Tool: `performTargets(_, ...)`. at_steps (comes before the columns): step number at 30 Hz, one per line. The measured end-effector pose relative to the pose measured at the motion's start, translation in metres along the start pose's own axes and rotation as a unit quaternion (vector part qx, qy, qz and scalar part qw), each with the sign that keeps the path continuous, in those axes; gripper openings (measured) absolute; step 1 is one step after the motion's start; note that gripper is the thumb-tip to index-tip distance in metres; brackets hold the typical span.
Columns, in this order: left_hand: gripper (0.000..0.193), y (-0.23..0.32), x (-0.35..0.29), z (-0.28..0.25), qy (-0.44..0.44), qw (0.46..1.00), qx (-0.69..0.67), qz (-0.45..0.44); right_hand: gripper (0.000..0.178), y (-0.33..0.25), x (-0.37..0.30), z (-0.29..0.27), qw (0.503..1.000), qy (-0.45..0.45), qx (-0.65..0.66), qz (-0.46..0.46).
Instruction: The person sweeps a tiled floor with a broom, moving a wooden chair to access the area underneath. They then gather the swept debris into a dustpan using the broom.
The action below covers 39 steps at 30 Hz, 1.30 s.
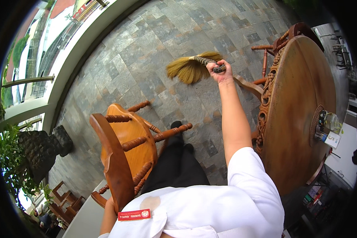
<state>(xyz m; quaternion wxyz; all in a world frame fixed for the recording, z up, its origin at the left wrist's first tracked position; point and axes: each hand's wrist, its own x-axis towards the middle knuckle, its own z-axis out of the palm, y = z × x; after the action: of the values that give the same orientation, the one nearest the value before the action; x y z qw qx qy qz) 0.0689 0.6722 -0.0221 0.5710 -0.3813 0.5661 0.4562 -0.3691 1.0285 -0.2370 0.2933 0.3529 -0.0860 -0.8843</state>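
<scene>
My right hand [221,72] is wrapped round the dark, banded handle of a soft grass broom [188,72], with the arm stretched out ahead. The broom's yellow-green bristles fan out over the stone floor. At the lower left, my left hand [112,204] is at the curved back of a wooden chair [137,144]. The chair back hides its fingers, so its grip does not show. This chair has turned spindles and a pale brown seat, and it stands close beside my left leg.
A round wooden table [297,115] with a carved edge stands on the right, bearing a small container [331,123]. Another wooden chair [265,59] is tucked against it. Grey stone tiles [146,51] cover the floor. Windows, a dark rock-like planter [43,146] and plants line the left.
</scene>
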Motion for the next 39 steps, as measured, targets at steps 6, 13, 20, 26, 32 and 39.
performTargets(6, 0.039, 0.004, 0.004, 0.011, -0.004, 1.000, -0.006, 0.003, 0.020, 0.007, 0.017, 0.026, 0.997, -0.078, 0.013, 0.016)
performTargets(13, 0.037, 0.009, -0.005, 0.017, -0.013, 1.000, -0.020, 0.009, 0.018, 0.083, -0.158, 0.008, 0.996, -0.089, -0.024, 0.005)
performTargets(20, 0.027, -0.013, 0.018, 0.037, -0.039, 0.984, -0.168, 0.033, 0.060, 0.133, -0.361, -0.095, 0.950, 0.042, -0.304, -0.064)
performTargets(26, 0.049, -0.012, 0.043, 0.065, 0.011, 0.995, 0.073, 0.073, 0.073, 0.144, -0.487, -0.193, 0.841, 0.201, -0.491, -0.104)
performTargets(32, 0.066, 0.037, 0.009, 0.149, 0.063, 0.929, 0.362, 0.034, 0.072, 0.184, -0.590, -0.296, 0.882, 0.251, -0.366, -0.158)
performTargets(39, 0.069, 0.070, 0.007, 0.201, -0.002, 0.793, 0.601, 0.100, 0.074, 0.231, -0.651, -0.360, 0.888, 0.291, -0.238, -0.266)
